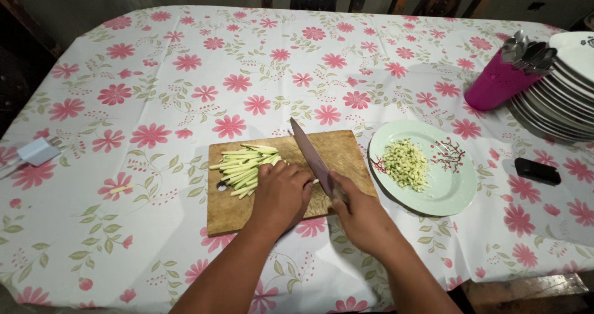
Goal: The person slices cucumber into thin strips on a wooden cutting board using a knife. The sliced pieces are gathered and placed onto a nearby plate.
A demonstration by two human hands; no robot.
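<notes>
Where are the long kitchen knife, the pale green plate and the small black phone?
long kitchen knife (pixel 311 156), head view, middle of blade.
pale green plate (pixel 455 187), head view, bare right part.
small black phone (pixel 537 171), head view, its centre.

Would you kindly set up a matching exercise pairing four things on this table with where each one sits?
Things:
1. green strips
2. diced pieces
3. knife
4. white plug adapter

Places:
A. on the pale green plate
B. at the table's far left edge
C. under the left hand, on the wooden cutting board
D. in the right hand, blade over the board

Pairs: 1-C, 2-A, 3-D, 4-B
</notes>
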